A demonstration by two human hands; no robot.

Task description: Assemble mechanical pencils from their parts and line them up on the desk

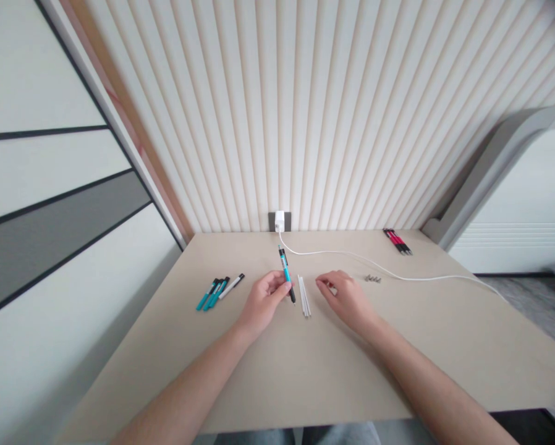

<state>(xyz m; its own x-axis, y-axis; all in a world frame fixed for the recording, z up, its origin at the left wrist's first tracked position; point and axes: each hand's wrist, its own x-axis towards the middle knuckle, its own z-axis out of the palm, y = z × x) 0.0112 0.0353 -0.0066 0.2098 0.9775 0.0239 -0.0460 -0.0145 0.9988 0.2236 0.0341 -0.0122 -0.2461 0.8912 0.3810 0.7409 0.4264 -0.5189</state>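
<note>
Gripping a pen (285, 266) tilted over the table (305, 371), left hand's (264, 301) fingers clamped around it, right hand's (346, 300) fingertips drawn together on nothing visible. Apparently working on this single pen, likely calling for a steady left hold and a fine right pinch. Set among refills (304, 300), teal barrels (219, 295), a white pen (231, 288) and metal parts (374, 279); unobstructed close in, crossed by a cable (437, 278) only toward the pink pens (398, 241).
</note>
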